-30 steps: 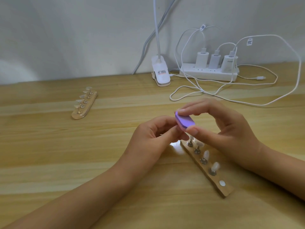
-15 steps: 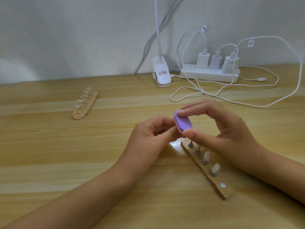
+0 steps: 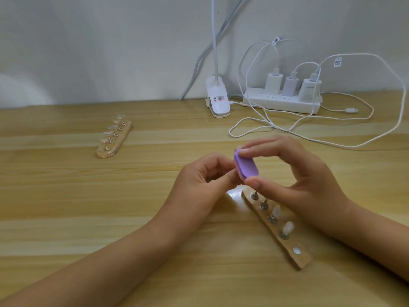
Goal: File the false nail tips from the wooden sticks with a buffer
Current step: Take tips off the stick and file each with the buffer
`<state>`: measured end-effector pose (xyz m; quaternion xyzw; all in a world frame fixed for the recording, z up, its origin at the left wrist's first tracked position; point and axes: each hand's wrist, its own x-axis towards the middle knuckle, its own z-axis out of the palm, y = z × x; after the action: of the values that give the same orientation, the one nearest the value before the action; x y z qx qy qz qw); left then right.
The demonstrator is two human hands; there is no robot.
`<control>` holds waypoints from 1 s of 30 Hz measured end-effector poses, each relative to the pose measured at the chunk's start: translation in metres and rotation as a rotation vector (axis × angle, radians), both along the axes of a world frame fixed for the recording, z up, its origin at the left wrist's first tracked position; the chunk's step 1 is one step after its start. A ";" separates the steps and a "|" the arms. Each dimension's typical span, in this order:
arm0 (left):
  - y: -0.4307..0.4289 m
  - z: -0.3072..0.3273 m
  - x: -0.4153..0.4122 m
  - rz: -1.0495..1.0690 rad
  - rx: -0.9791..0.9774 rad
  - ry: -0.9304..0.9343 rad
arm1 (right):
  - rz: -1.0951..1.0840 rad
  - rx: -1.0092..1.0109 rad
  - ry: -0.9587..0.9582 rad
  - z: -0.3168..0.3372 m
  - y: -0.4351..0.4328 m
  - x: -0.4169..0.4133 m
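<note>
The right hand is in the middle of the frame, a bit to the right. It pinches a small purple buffer, with the thumb under it and the fingers on top. The buffer is up off the table and tilted.

The left hand is just to the left, touching the buffer's edge. Its fingers are curled in, and the thumb and first finger press together. They may be pinching something tiny, but it is hidden, so I cannot tell.

Right under the right hand lies a wooden stick. It runs down to the lower right of the frame. Two clear nail tips stand on its little metal pins. One round metal spot near its low end has no pin.

A second wooden stick lies well apart in the upper left, with more nail tips on it.

At the back, by the wall, are a white clip lamp and a white power strip with three chargers plugged in. White cables loop over the table.
</note>
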<state>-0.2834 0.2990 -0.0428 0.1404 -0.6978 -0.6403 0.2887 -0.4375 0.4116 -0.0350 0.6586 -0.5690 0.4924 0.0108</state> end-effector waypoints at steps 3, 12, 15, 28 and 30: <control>-0.001 0.000 0.001 0.022 -0.030 -0.030 | -0.048 0.033 -0.082 0.000 0.001 -0.004; 0.002 0.001 0.001 0.063 -0.080 -0.054 | 0.002 0.169 -0.445 0.003 -0.002 -0.008; 0.001 0.000 0.001 0.070 -0.073 -0.076 | 0.019 0.221 -0.572 0.002 -0.007 -0.013; 0.000 0.002 -0.001 0.074 -0.031 -0.080 | 0.148 0.159 -0.522 0.006 -0.001 -0.007; 0.000 0.002 0.000 0.061 -0.037 -0.076 | 0.139 0.110 -0.394 0.004 -0.001 -0.006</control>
<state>-0.2833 0.2990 -0.0408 0.1805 -0.7156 -0.6122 0.2838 -0.4437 0.4106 -0.0307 0.5867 -0.5394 0.5794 -0.1707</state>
